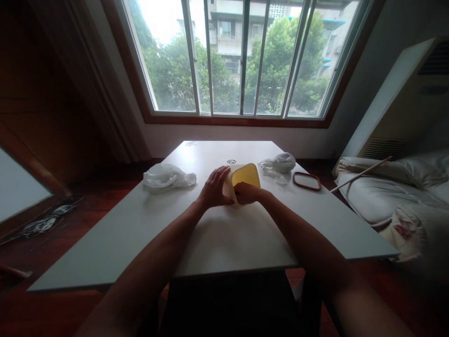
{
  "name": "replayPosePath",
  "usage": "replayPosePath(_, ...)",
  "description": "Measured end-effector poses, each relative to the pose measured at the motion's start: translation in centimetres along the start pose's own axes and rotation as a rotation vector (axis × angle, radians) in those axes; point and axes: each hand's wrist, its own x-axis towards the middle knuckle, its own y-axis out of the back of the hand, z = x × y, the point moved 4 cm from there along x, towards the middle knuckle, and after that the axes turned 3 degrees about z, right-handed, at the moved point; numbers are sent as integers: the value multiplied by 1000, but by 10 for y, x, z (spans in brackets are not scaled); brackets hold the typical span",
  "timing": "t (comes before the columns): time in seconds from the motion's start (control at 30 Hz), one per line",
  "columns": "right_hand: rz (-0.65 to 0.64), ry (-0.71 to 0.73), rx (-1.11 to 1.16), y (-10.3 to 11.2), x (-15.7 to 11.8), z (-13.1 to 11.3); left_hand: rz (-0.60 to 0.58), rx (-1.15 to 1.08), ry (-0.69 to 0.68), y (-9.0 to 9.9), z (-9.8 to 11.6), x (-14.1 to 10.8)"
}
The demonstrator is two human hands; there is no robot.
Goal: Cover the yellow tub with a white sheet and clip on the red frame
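A plastic container (pixel 249 172) with a pale outside and a yellowish inside lies tilted on the white table, its squarish mouth turned toward me and to the right. My left hand (pixel 214 186) wraps round its left side, fingers over the top and thumb below. Reaching into the mouth, my right hand (pixel 246 193) has its fingers curled near the lower inner wall. Whatever those fingers may hold is hidden. A brown-rimmed rectangular lid (pixel 306 186) lies flat to the right, apart from both hands.
On the white table (pixel 140 243), a crumpled clear plastic bag (pixel 167 178) lies left, and another bag (pixel 278 165) with something in it lies right. A small dark mark (pixel 231 161) shows behind the container. A stick (pixel 361 174) leans over the sofa (pixel 368 199) at right.
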Motion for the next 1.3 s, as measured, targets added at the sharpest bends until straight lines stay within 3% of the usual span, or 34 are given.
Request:
replayPosePath(0.27,43,101,230,14,-16,-3,-1,-16,72,0,-7,-1)
replayPosePath(0.53,138,93,553,13,-20,2,17,-20,81,1,-8,-3)
replayPosePath(0.77,343,90,837,12,-10,7,22,-15,59,1,-3,-3)
replayPosePath(0.97,375,88,838,13,-9,6,9,-3,-21,-3,7,0)
replayPosePath(1.13,360,16,696,10,-8,8,-9,-1,-48,-7,11,1)
replayPosePath(1.3,180,-30,581,13,-14,5,11,18,-71,-7,11,0)
